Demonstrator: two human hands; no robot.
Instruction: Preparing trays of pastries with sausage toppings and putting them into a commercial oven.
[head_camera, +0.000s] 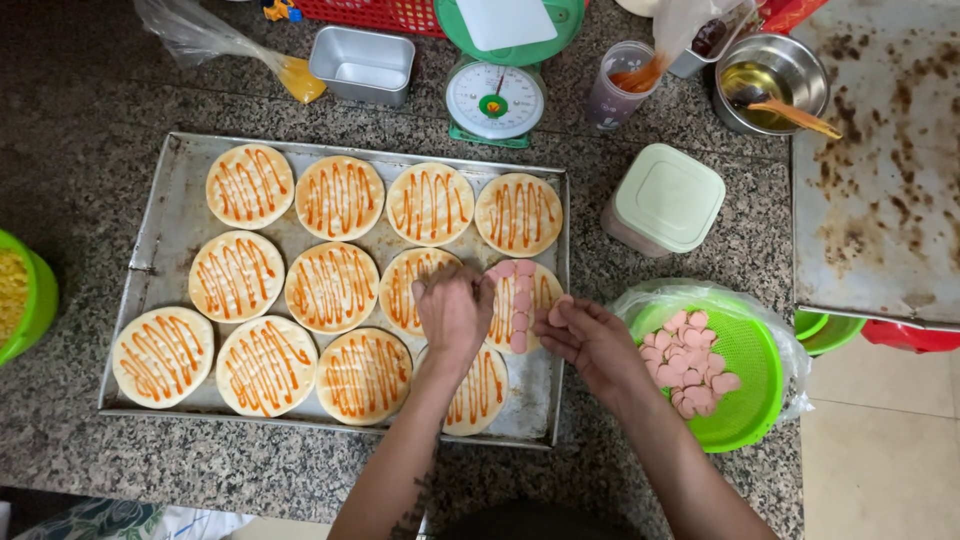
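Fingers of left hand (455, 312) curled down on pizza base (522, 300) in tray (160, 215), placing sausage slice (520, 320); right hand (590, 340) pinches slices beside green strainer (745, 400).

A speckled granite counter (90, 110) is seen — on it are set a metal baking tray (160, 250), a green kitchen scale (495, 100), a small metal tin (362, 65), a lidded tub (665, 198), a steel bowl (770, 75) and a green colander (745, 385).

Bright, even overhead light; sharp, soft shadows.
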